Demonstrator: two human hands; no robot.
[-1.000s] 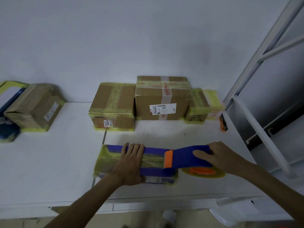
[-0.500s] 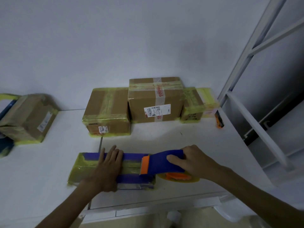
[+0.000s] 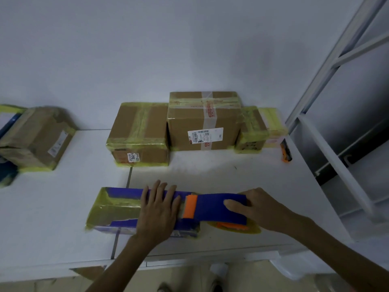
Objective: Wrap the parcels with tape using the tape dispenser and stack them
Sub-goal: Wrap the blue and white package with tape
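Right now, in the head view, your left hand (image 3: 157, 209) lies flat on the parcel (image 3: 126, 191), fingers straight and close together. It presses the parcel onto the worktop (image 3: 52, 207), most likely so it cannot slide while tape is drawn across it. The parcel is flat and purple and sits near the front edge, with yellow tape (image 3: 113, 209) already covering its left half.

Your right hand (image 3: 254, 209) grips the dispenser (image 3: 219, 207), fingers curled round the blue body and thumb along its top. The orange head rests on the parcel's right end, just beside your left fingertips, and the roll (image 3: 253, 229) hangs off past the edge. That suits pulling a strip down over the end.

Taped boxes (image 3: 140, 131) stand side by side against the wall, with another at far left (image 3: 35, 138). None is stacked yet, so I judge that stacking is yet to come. An orange cutter (image 3: 285, 153) lies at the right edge.
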